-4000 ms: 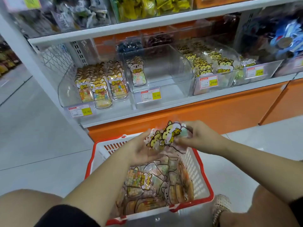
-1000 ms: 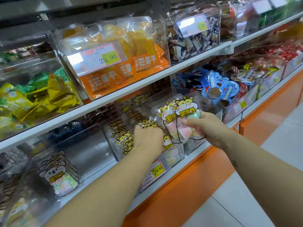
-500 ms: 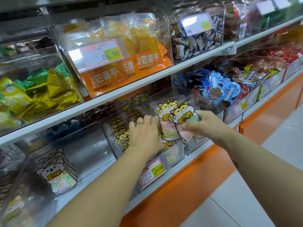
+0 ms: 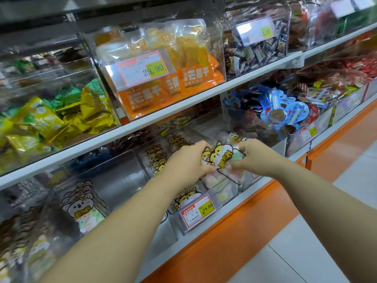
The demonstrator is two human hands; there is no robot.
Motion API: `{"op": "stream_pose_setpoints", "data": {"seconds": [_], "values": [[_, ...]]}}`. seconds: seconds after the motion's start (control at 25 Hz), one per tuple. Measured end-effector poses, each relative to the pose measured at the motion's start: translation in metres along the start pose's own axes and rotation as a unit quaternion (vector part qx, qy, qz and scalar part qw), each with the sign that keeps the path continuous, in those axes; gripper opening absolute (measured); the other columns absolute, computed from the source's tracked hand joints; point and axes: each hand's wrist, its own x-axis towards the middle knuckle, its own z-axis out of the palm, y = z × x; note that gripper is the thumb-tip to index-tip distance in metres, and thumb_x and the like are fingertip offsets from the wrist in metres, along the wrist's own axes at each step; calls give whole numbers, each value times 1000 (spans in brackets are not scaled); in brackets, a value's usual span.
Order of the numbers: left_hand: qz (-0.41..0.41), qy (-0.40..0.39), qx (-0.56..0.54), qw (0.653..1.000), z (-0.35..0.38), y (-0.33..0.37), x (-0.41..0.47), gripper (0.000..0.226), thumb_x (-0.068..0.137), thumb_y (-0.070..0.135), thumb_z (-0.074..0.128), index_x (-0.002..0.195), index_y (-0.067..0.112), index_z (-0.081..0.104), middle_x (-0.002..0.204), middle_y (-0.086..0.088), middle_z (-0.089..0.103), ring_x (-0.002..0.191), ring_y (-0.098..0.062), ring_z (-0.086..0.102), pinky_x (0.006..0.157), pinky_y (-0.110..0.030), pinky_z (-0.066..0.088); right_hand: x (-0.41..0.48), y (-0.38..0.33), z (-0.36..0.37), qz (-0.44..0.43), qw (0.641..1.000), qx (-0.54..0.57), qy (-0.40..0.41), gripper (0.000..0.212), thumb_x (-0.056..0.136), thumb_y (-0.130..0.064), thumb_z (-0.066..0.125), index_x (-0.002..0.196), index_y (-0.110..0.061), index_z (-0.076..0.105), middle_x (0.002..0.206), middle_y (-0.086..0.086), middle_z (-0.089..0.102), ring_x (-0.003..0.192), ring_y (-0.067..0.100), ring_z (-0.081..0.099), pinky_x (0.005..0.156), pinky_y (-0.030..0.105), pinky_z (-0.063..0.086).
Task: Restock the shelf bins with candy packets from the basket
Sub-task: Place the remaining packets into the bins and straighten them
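Both hands meet over a clear shelf bin [image 4: 212, 218] on the lower shelf. My right hand [image 4: 254, 158] grips a small bunch of hamster-print candy packets [image 4: 221, 157] tilted over the bin's front. My left hand [image 4: 186, 162] curls around the left edge of the same packets. Behind my hands, a row of matching yellow hamster packets [image 4: 158, 158] stands upright in the bin. The basket is out of view.
A bin with koala-print packets [image 4: 82, 205] sits to the left, mostly bare behind them. A bin of blue lollipops [image 4: 283, 111] is to the right. The upper shelf [image 4: 183, 105] overhangs, holding orange dried-mango bags [image 4: 155, 92] and yellow-green packets [image 4: 51, 117]. Orange base panel below.
Since half a second ago my right hand has lowered the packets into the bin's front, and my left hand, flat on the row before, now curls onto them.
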Motion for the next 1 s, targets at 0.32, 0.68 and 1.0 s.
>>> {"op": "stream_pose_setpoints", "data": {"seconds": [0.32,0.68,1.0], "values": [[32,-22,211,977,15,14,10,32,96,23,61,121,15,43,124,-7,57,111,-32,60,75,-38,42,-7,14,-26,78,989,105,71,20,79,-15,82,71,-10,64,53,-5,63,45,6,51,47,19,40],[-27,-14,195,980,26,21,8,35,96,39,62,115,12,50,108,-11,65,102,-33,63,67,-34,38,-10,10,-18,107,975,185,62,10,82,-9,78,81,-9,68,63,-1,68,46,0,60,47,17,45],[-63,-81,247,963,24,27,29,12,93,22,65,89,21,54,94,-3,58,89,-27,60,65,-32,39,-12,7,-21,101,964,238,55,10,83,-3,76,90,-3,70,72,5,71,50,3,65,45,13,45]]}}
